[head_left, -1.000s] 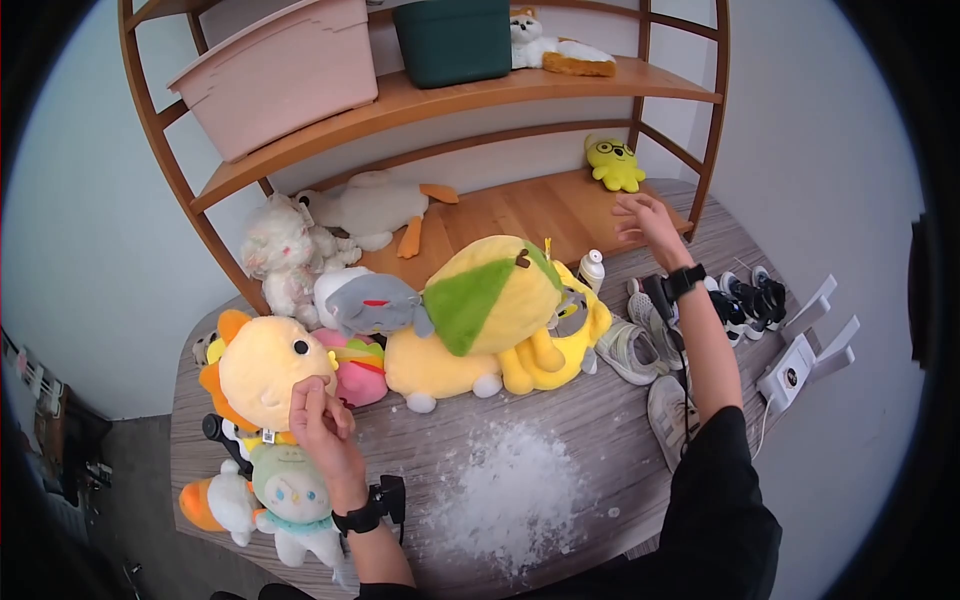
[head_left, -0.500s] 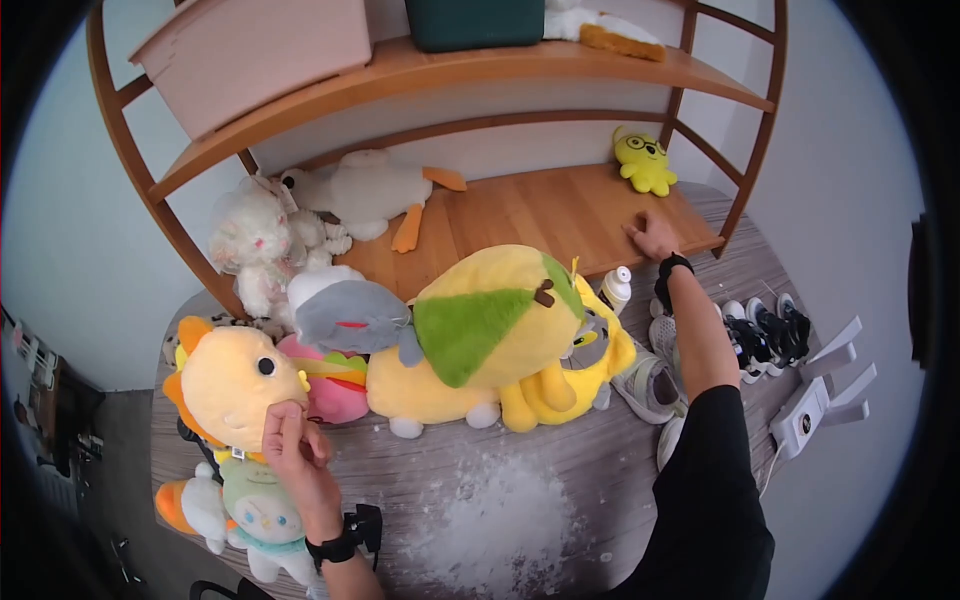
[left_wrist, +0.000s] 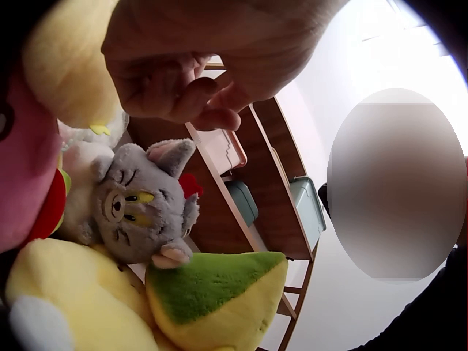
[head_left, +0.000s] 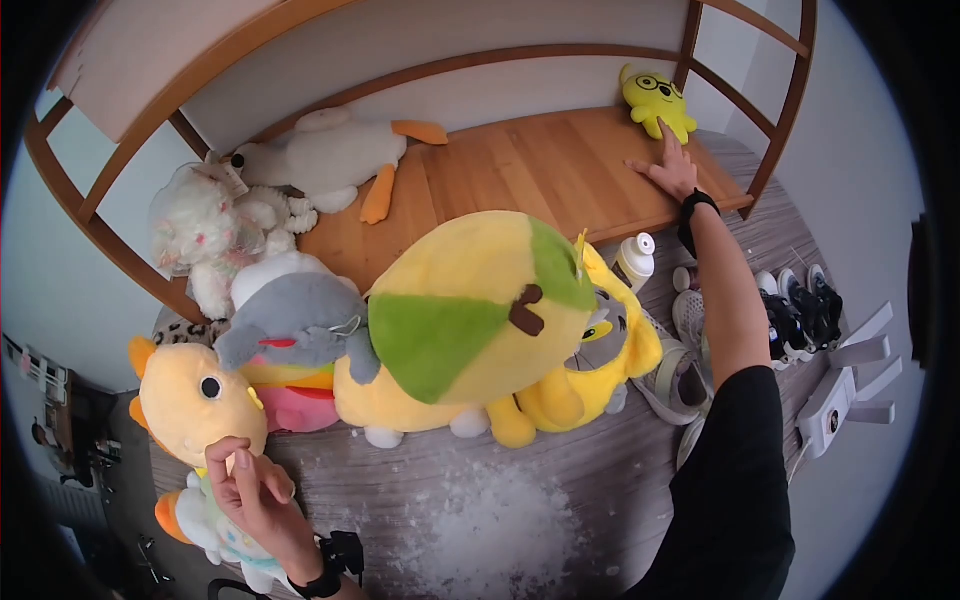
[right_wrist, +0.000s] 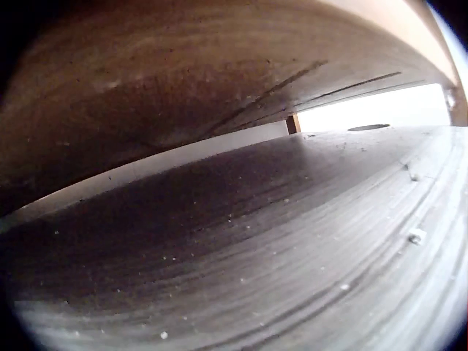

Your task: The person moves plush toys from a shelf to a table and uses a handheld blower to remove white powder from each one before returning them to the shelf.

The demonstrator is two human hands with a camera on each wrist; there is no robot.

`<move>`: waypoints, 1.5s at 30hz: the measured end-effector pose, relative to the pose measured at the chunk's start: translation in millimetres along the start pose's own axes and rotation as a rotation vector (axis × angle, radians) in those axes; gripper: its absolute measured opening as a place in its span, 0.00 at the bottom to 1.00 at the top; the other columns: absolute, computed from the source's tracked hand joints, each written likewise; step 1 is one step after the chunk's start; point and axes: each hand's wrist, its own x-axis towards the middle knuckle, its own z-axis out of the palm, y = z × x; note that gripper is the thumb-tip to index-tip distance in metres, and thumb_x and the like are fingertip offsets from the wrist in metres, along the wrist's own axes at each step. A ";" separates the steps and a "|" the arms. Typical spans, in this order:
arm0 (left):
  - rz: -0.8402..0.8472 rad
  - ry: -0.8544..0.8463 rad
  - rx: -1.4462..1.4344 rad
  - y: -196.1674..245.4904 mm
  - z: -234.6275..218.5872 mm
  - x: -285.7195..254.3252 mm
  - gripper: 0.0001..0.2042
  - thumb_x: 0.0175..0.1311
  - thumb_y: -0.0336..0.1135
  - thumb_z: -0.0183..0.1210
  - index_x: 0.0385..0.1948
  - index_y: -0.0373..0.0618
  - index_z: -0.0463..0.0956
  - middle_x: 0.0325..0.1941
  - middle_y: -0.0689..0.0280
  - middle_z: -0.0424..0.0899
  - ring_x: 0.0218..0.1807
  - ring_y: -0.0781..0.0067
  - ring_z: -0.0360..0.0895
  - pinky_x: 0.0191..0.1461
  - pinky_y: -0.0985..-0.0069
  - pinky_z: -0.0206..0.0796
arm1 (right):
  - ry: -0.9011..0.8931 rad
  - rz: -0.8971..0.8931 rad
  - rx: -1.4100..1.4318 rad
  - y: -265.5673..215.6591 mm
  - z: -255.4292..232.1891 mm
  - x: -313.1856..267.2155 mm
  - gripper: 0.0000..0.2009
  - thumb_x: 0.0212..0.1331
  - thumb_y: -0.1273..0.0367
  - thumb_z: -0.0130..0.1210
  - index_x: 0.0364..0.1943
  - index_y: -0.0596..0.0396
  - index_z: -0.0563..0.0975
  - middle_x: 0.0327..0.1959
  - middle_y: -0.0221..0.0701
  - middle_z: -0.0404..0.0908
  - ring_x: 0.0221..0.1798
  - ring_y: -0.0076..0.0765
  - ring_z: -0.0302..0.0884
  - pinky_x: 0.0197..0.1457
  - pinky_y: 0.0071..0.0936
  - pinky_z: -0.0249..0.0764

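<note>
At the right end of the low wooden shelf sits a small yellow plush toy (head_left: 655, 100) with black glasses. My right hand (head_left: 672, 175) reaches over the shelf with fingers spread, one fingertip overlapping the toy's lower body in the head view. Nothing lies in my left hand (head_left: 255, 500), whose fingers curl loosely in front of a pale orange plush (head_left: 195, 395) with a round black eye. In the left wrist view, a grey cat plush (left_wrist: 142, 201) and a green-and-yellow plush (left_wrist: 219, 300) lie beyond that hand. The right wrist view takes in only the shelf's underside (right_wrist: 146, 95) and the tabletop.
Plush toys crowd the table's middle and left, including a big green-and-yellow one (head_left: 470, 310). A long-legged white plush (head_left: 325, 160) lies on the shelf (head_left: 520, 170). White powder (head_left: 490, 535) covers the table front. A bottle (head_left: 635, 262), shoes (head_left: 675, 375) and a router (head_left: 830, 410) stand right.
My right hand, lower at the shelf's front edge half a second ago, has moved up to the yellow plush with its fingers extended. The left stays loosely curled. The head view has tilted down and closer.
</note>
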 end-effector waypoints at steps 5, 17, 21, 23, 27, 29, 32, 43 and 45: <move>-0.028 -0.018 0.012 -7.3 -2.4 0.5 0.07 0.72 0.34 0.53 0.42 0.42 0.72 0.11 0.76 0.61 0.13 0.90 0.51 0.17 0.86 0.40 | -0.071 -0.006 -0.068 13.2 7.0 10.3 0.53 0.40 0.31 0.60 0.74 0.33 0.59 0.79 0.31 0.52 0.77 0.54 0.52 0.76 0.50 0.52; -0.021 0.008 0.024 0.7 -1.4 1.6 0.07 0.71 0.35 0.54 0.43 0.42 0.71 0.11 0.76 0.61 0.13 0.90 0.51 0.18 0.87 0.41 | -0.228 0.073 -0.053 8.4 -3.3 22.2 0.53 0.38 0.30 0.62 0.74 0.26 0.58 0.80 0.38 0.43 0.80 0.53 0.44 0.78 0.52 0.47; -0.028 -0.003 0.006 2.4 -6.0 2.9 0.07 0.71 0.35 0.53 0.43 0.41 0.71 0.11 0.76 0.61 0.13 0.90 0.52 0.18 0.86 0.42 | -0.122 -0.007 0.126 19.1 -3.3 16.5 0.47 0.43 0.37 0.65 0.71 0.35 0.65 0.77 0.41 0.52 0.78 0.52 0.51 0.78 0.44 0.52; -0.021 -0.008 -0.009 5.7 -7.9 3.3 0.07 0.71 0.34 0.53 0.43 0.41 0.71 0.12 0.76 0.62 0.13 0.90 0.53 0.18 0.86 0.42 | -0.034 -0.081 0.271 21.2 -5.2 10.2 0.42 0.47 0.42 0.66 0.68 0.41 0.71 0.74 0.43 0.60 0.76 0.50 0.56 0.76 0.39 0.55; -0.016 -0.052 -0.061 20.1 -14.7 1.1 0.06 0.71 0.32 0.53 0.43 0.41 0.71 0.12 0.75 0.64 0.13 0.89 0.55 0.18 0.86 0.43 | 0.279 -0.053 0.465 11.0 -32.7 -12.6 0.25 0.51 0.56 0.68 0.54 0.49 0.82 0.54 0.43 0.81 0.62 0.46 0.76 0.66 0.34 0.68; -0.028 -0.060 -0.098 26.5 -15.3 -0.3 0.06 0.71 0.32 0.53 0.42 0.40 0.71 0.13 0.75 0.64 0.13 0.89 0.55 0.18 0.86 0.43 | 0.445 -0.053 0.444 11.1 -50.5 -9.8 0.16 0.51 0.62 0.68 0.45 0.48 0.86 0.38 0.37 0.87 0.44 0.39 0.85 0.52 0.32 0.76; -0.037 -0.091 -0.138 36.8 -19.9 -3.8 0.06 0.71 0.31 0.53 0.42 0.40 0.71 0.13 0.75 0.64 0.13 0.88 0.55 0.18 0.85 0.43 | 0.529 -0.085 0.449 0.0 -85.8 -10.1 0.12 0.53 0.64 0.66 0.40 0.51 0.85 0.32 0.32 0.85 0.33 0.29 0.80 0.42 0.28 0.75; -0.183 -0.556 -0.239 75.2 -19.9 -38.6 0.10 0.70 0.31 0.57 0.49 0.41 0.73 0.23 0.71 0.79 0.25 0.85 0.71 0.30 0.85 0.61 | 0.507 -0.534 1.164 -167.0 -236.8 -210.9 0.06 0.64 0.75 0.59 0.41 0.55 0.74 0.35 0.20 0.73 0.31 0.10 0.67 0.26 0.12 0.62; -0.213 -0.690 -0.232 75.1 -16.4 -42.7 0.13 0.72 0.35 0.55 0.54 0.42 0.71 0.30 0.67 0.82 0.32 0.83 0.75 0.36 0.83 0.66 | 0.459 -0.599 1.088 -193.3 -241.1 -269.6 0.05 0.63 0.76 0.59 0.38 0.54 0.74 0.32 0.19 0.72 0.27 0.11 0.65 0.27 0.14 0.62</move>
